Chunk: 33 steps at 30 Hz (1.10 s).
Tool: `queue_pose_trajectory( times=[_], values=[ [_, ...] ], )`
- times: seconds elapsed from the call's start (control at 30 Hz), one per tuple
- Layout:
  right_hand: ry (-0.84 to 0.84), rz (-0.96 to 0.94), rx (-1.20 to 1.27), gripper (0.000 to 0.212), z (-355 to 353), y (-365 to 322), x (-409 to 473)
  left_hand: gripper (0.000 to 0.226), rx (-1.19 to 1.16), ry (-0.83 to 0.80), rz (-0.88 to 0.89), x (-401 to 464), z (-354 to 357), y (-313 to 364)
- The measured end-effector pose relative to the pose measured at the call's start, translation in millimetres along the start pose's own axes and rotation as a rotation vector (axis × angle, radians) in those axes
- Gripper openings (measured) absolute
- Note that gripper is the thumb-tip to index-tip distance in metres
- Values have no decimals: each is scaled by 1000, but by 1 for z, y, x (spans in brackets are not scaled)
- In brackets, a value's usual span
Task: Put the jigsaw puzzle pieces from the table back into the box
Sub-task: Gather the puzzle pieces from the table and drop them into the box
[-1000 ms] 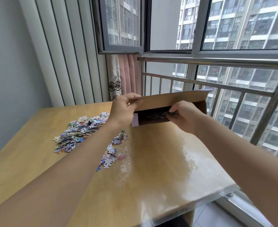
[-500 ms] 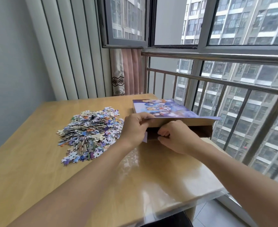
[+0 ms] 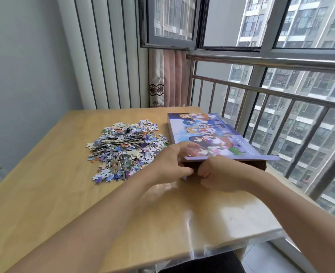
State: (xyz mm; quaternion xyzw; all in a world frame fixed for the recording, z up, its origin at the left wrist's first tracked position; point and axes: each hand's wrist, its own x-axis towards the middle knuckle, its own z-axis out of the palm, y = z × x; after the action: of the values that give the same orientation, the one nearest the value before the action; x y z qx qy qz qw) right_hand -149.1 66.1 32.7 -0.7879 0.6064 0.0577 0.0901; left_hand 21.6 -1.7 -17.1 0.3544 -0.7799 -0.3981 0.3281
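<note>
A flat puzzle box (image 3: 212, 133) with a purple cartoon picture on top lies on the right side of the wooden table (image 3: 44, 194). Its near end is open, showing a dark brown inside. My left hand (image 3: 170, 164) grips the near left corner of the box, thumb on top. My right hand (image 3: 220, 174) is curled at the open end, fingers at the flap; what it pinches is hidden. A heap of loose jigsaw pieces (image 3: 125, 148) lies on the table to the left of the box.
A metal railing (image 3: 281, 99) and windows run along the right side, close behind the box. Vertical blinds (image 3: 107, 56) and a pink curtain (image 3: 172, 79) stand at the back. The table's near right edge (image 3: 231, 245) is covered in clear film.
The box went from held up with its open end facing me to lying flat, picture side up. Both hands came down with it and stay at its near end.
</note>
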Motion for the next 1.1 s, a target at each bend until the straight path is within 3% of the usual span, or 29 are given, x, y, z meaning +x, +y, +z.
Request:
queue_pose_trajectory(
  times=[0.07,0.13,0.27,0.4,0.53,0.63,0.7,0.83,1.1],
  values=[
    [-167,-88,-25,23,-14,-21,-12,61,25,0,-9,-8,-27,1],
    [-189,-219,120,15,-21,-43,-15,59,70,126,-33,-13,-55,-5],
    [191,-279,309,30,-8,-89,32,51,342,311,-109,-27,-96,-35],
    [287,-8,439,48,28,-102,121,60,638,393,-191,-38,-107,-63],
    [358,302,590,79,44,-89,173,124,818,258,-300,-59,-104,-82],
    [367,415,644,92,46,-83,191,137,881,125,-308,-69,-107,-94],
    [360,484,640,97,46,-81,200,139,864,142,-305,-68,-113,-102],
    [290,342,657,104,46,-87,201,135,727,214,-282,-68,-119,-115],
    [340,208,935,118,41,-90,199,102,694,287,-253,-64,-120,-120]
  ],
)
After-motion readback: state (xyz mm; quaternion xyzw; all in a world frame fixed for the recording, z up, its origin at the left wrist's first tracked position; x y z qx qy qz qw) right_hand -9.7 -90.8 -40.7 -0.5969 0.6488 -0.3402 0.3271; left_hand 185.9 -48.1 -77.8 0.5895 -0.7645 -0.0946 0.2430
